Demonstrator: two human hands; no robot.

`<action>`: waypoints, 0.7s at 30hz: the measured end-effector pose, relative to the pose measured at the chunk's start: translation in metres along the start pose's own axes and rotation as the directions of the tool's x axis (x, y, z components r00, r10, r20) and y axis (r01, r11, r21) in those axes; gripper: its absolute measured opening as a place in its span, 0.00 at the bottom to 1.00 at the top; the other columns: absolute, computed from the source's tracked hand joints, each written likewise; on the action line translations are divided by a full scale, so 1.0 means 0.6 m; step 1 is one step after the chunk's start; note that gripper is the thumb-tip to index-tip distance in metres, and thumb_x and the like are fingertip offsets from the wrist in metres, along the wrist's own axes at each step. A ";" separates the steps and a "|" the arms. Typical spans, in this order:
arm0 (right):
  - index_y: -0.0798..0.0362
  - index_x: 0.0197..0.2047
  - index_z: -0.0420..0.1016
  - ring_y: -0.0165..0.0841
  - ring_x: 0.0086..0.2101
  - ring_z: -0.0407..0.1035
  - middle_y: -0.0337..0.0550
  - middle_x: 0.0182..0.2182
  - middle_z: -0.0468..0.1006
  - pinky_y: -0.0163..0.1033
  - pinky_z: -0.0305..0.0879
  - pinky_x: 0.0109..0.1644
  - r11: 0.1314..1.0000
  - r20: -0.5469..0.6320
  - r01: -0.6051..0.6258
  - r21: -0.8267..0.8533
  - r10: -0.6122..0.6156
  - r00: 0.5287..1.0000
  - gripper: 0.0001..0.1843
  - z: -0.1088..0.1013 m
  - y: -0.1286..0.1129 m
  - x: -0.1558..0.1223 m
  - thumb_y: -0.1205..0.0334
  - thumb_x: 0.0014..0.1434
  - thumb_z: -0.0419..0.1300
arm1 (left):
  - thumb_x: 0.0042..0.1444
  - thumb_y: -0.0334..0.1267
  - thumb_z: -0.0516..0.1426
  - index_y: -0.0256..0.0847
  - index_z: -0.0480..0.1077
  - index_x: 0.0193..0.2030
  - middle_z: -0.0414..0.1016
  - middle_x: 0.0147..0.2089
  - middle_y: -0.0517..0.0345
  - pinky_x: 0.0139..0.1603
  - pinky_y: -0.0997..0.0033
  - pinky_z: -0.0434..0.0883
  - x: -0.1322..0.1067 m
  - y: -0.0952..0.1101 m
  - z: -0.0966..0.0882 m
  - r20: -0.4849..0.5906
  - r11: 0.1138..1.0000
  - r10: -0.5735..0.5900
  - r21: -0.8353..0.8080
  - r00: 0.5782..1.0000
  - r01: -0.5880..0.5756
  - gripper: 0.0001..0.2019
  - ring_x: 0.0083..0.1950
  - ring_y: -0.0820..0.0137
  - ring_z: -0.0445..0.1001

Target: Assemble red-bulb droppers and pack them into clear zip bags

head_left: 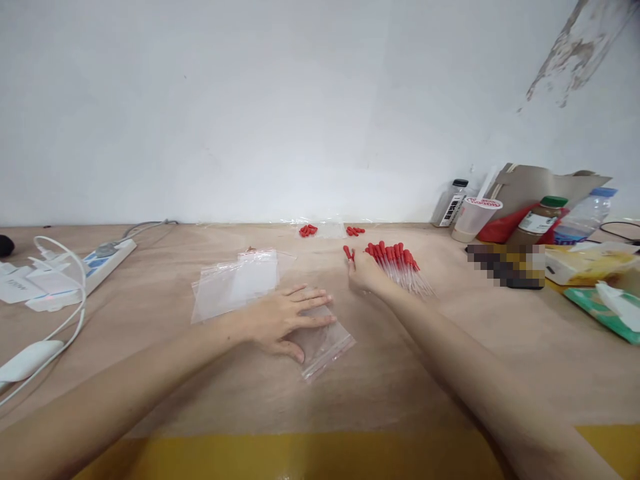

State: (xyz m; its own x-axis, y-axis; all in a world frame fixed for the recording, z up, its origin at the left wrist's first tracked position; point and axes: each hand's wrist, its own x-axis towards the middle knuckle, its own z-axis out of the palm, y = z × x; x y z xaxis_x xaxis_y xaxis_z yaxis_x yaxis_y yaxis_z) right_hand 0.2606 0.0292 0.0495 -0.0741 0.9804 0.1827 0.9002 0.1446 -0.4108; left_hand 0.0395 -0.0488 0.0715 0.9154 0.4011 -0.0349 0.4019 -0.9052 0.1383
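Note:
My left hand [287, 320] lies flat with fingers spread on a clear zip-lock bag [330, 347], whose zip end points toward the lower right. Just beyond that hand is a loose stack of clear zip-lock bags [235, 283]. My right hand [369, 275] is closed, with red-bulbed droppers [347, 253] poking up past its fingers; their lower ends are hidden by the hand. Right beside it, a pile of droppers [393, 260] with red bulbs and clear stems fans out on the table.
Two small heaps of red bulbs [309, 231] lie near the wall. At left stand a power strip [110, 263] and white cables. On the right are a cup [475, 217], several bottles, a grey bag [540, 183], a pixelated item and tissue packs [585, 267].

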 end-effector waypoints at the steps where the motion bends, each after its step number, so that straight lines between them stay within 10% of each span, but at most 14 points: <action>1: 0.60 0.48 0.61 0.37 0.38 0.68 0.54 0.36 0.72 0.37 0.63 0.37 0.998 -0.017 0.034 0.060 -0.033 0.999 0.16 -0.009 0.004 -0.008 0.68 0.56 0.48 | 0.50 0.54 0.54 0.52 0.54 0.61 0.44 0.66 0.59 0.65 0.55 0.39 0.001 -0.011 -0.004 0.026 0.999 0.030 -0.017 0.999 -0.030 0.31 0.66 0.58 0.43; 7: 0.54 0.59 0.42 0.28 0.18 0.63 0.31 0.21 0.61 0.32 0.59 0.18 0.686 0.025 -0.039 0.726 0.031 0.999 0.32 -0.028 0.051 -0.073 0.65 0.52 0.50 | 0.58 0.55 0.43 0.49 0.44 0.64 0.35 0.67 0.57 0.64 0.50 0.36 0.022 0.008 0.053 0.019 0.967 -0.228 -0.110 0.973 0.229 0.29 0.67 0.57 0.33; 12: 0.51 0.53 0.48 0.27 0.19 0.66 0.29 0.23 0.62 0.33 0.65 0.19 0.449 -0.017 -0.064 0.891 0.174 0.985 0.31 -0.003 0.082 -0.117 0.59 0.48 0.57 | 0.56 0.61 0.37 0.42 0.38 0.66 0.29 0.67 0.43 0.60 0.41 0.40 0.045 0.053 0.072 0.069 0.775 -0.599 -0.201 0.798 0.599 0.36 0.65 0.48 0.27; 17: 0.50 0.49 0.49 0.26 0.19 0.67 0.30 0.25 0.63 0.35 0.68 0.21 0.390 -0.154 0.053 0.919 0.232 0.960 0.30 0.015 0.090 -0.126 0.54 0.47 0.59 | 0.55 0.61 0.41 0.46 0.41 0.65 0.30 0.68 0.50 0.62 0.45 0.36 0.044 0.041 0.058 -0.077 0.900 -0.429 -0.120 0.900 0.419 0.35 0.67 0.54 0.28; 21: 0.51 0.47 0.49 0.27 0.19 0.67 0.30 0.25 0.63 0.35 0.69 0.21 0.383 -0.176 0.075 0.921 0.236 0.956 0.30 0.021 0.083 -0.123 0.52 0.46 0.60 | 0.56 0.59 0.41 0.48 0.42 0.65 0.35 0.68 0.52 0.63 0.48 0.38 0.040 0.028 0.071 -0.083 0.904 -0.423 -0.101 0.902 0.415 0.33 0.67 0.57 0.33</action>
State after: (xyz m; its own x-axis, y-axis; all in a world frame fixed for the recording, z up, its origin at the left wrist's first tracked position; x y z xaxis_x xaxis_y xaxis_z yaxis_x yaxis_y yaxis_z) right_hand 0.3054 -0.0344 0.0041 0.2175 0.9474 0.2350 -0.0557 0.2524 -0.9660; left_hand 0.0691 -0.0605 0.0307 0.6537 0.7567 -0.0081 0.7408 -0.6377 0.2109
